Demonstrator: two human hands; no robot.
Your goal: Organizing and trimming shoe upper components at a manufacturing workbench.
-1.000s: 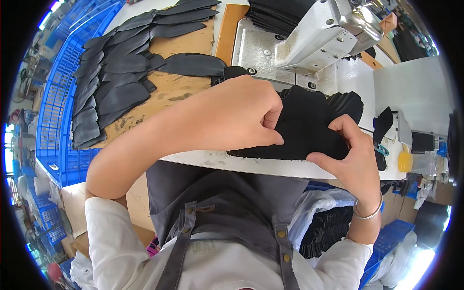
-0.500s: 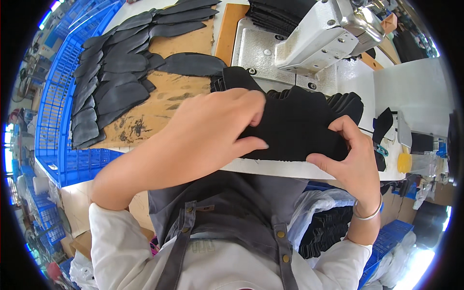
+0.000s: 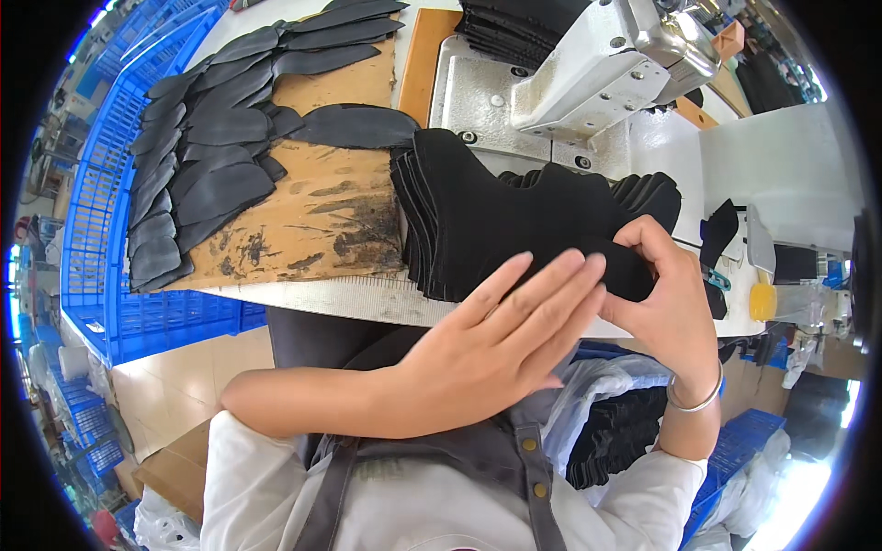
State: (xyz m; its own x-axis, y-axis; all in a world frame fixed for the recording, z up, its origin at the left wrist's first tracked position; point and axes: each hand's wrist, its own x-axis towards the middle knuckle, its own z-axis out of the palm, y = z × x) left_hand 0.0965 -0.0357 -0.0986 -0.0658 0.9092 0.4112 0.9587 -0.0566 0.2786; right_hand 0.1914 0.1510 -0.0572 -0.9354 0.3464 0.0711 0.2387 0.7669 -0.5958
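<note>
A stack of shaped black fabric pieces [image 3: 514, 216] lies at the table's front edge, its layers fanned at the left side. My right hand [image 3: 669, 289] pinches the right end of the stack between curled fingers and thumb; how many layers it grips is hidden. My left hand [image 3: 514, 321] is open, fingers stretched out and close together, over the stack's front edge. Whether its fingertips touch the fabric I cannot tell. Behind the stack stands a white sewing machine [image 3: 588, 92].
Dark leaf-shaped pieces [image 3: 225, 129] overlap on a stained brown board [image 3: 322, 220] at the left. A blue plastic basket [image 3: 101, 230] stands beyond them. At the right are a teal-handled cutter [image 3: 715, 278] and a yellow-capped bottle [image 3: 762, 299]. Below hangs a plastic-lined container [image 3: 570, 404] of black pieces.
My left hand has moved down and right from the stack's left part toward its front edge, its fingers straightening. The stack's left end is now uncovered. My right hand keeps its grip.
</note>
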